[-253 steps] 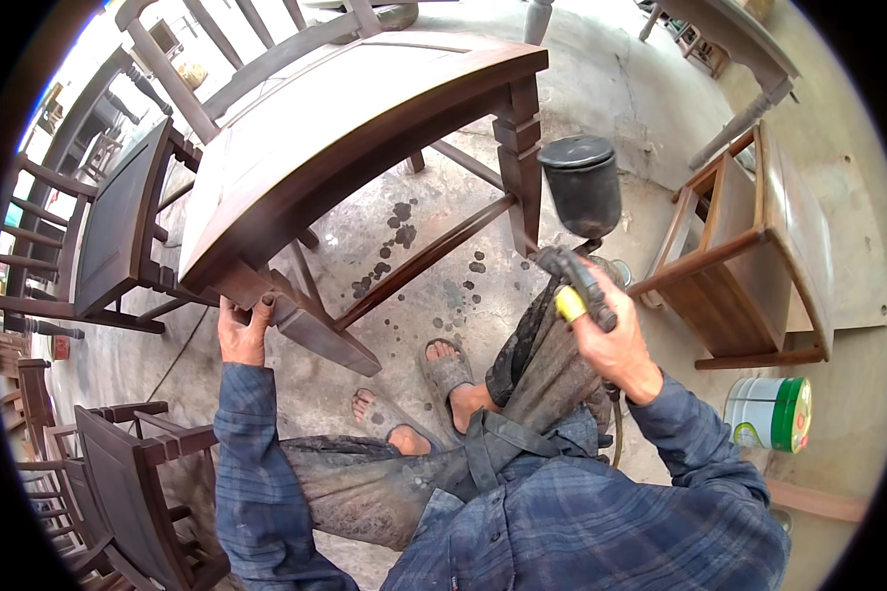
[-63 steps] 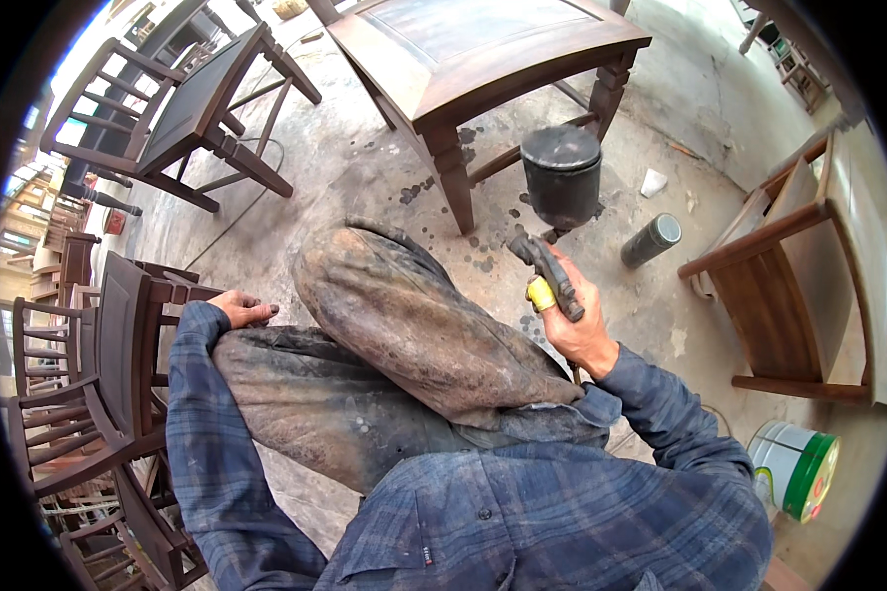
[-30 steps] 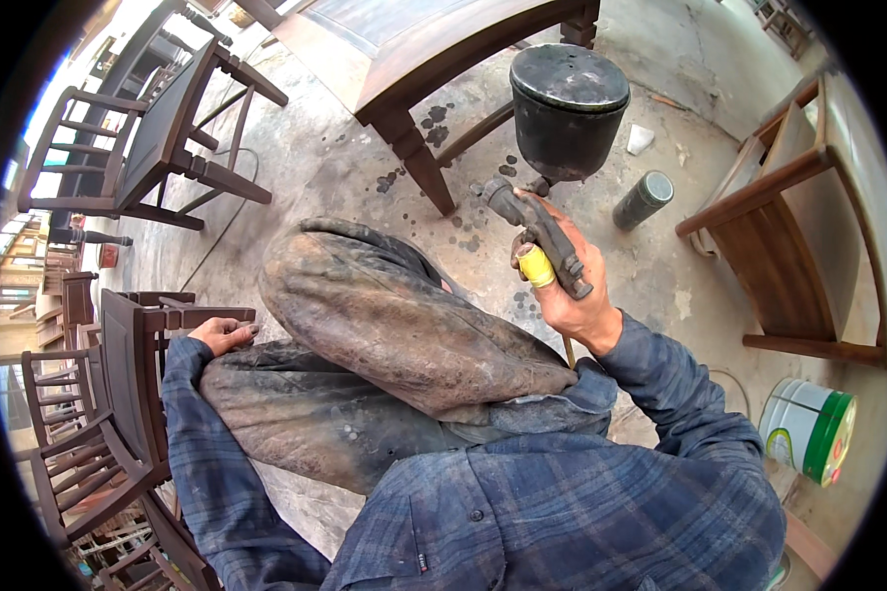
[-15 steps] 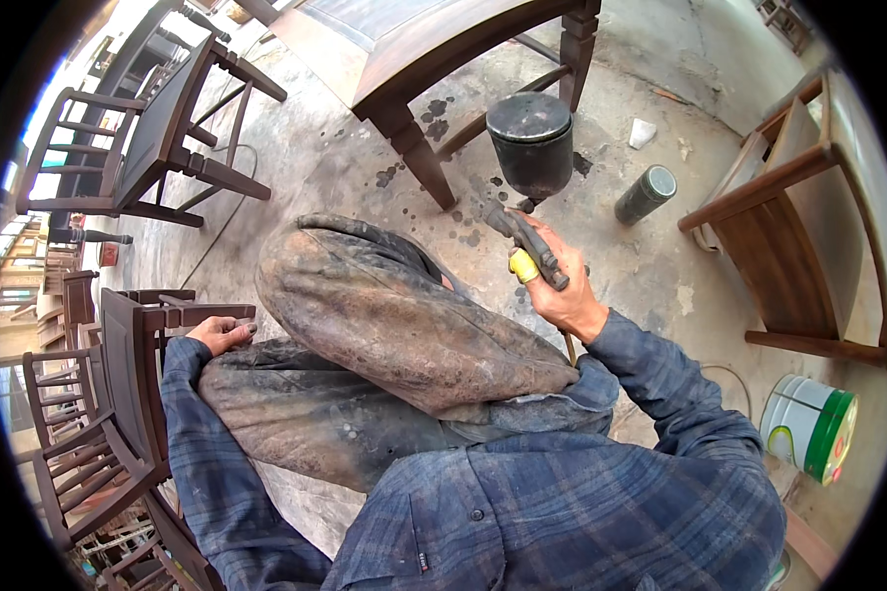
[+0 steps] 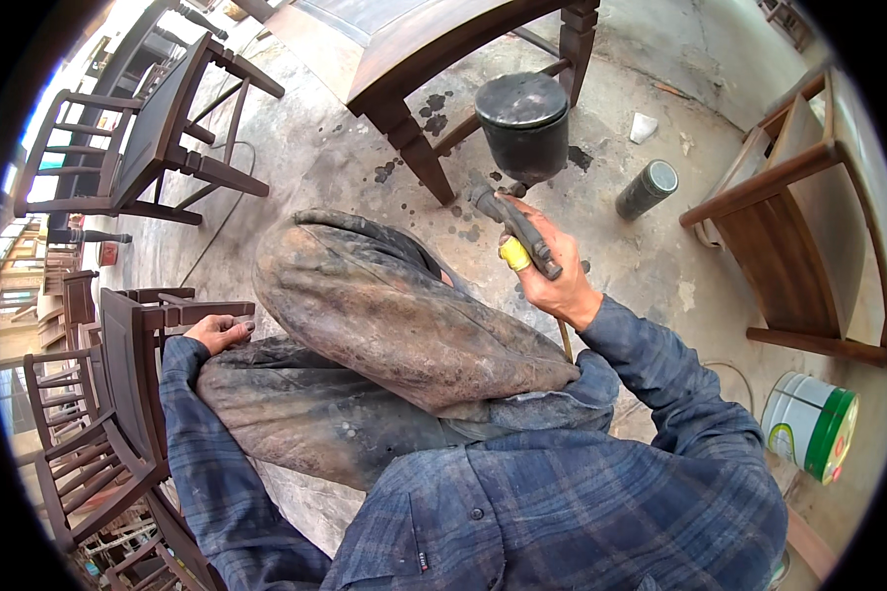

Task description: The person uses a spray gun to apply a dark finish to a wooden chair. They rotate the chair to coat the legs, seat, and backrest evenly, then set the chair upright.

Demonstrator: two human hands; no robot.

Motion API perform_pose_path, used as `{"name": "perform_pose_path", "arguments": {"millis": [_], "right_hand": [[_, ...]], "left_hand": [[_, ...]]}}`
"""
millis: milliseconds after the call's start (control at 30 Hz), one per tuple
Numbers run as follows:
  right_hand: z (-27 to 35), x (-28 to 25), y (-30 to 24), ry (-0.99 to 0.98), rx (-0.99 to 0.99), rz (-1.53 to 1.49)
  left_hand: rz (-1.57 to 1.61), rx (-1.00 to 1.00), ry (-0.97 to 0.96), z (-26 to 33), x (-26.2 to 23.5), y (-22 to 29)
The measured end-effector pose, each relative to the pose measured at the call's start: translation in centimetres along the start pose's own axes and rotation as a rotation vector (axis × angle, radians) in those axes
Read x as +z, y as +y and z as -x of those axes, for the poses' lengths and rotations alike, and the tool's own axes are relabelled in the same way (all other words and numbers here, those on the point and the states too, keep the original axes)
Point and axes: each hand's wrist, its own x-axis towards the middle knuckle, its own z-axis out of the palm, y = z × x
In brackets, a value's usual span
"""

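In my right hand point(image 5: 562, 271) is a dark spray gun point(image 5: 524, 232), my fingers wrapped round its body. A black lidded paint cup point(image 5: 522, 138) sits at its front end, and a thin hose hangs below the grip. Yellow wrapping covers one finger of this hand. The gun is above the floor, beyond my bent knee and beside the leg of a dark wooden table point(image 5: 419, 158). My left hand point(image 5: 222, 333) is by my other knee with fingers curled together, right beside a dark chair leg point(image 5: 212, 308). What those fingers hold, if anything, is hidden.
Dark wooden chairs point(image 5: 148, 158) crowd the left side. A cylindrical can point(image 5: 648, 189) and a whitish chunk point(image 5: 643, 128) are on the stained concrete floor. At the right are a brown wooden furniture piece point(image 5: 788, 246) and a white bucket with green rim point(image 5: 808, 426).
My right hand has moved slightly left and away from me, carrying the spray gun and its cup along. My left hand stays where it was.
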Motion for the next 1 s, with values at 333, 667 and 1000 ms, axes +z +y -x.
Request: {"name": "perform_pose_path", "arguments": {"millis": [333,667,1000], "right_hand": [[5.0,2.0,6.1,-0.022,0.291,-0.010],[7.0,3.8,9.5,0.013,0.396,0.119],[-0.4,-1.6,-4.3,-0.050,0.270,-0.131]], "left_hand": [[0.010,0.033,-0.012,0.0,0.0,-0.3],[0.031,0.034,0.000,-0.4,0.2,-0.9],[-0.100,-0.004,0.014,0.5,-0.1,2.6]]}}
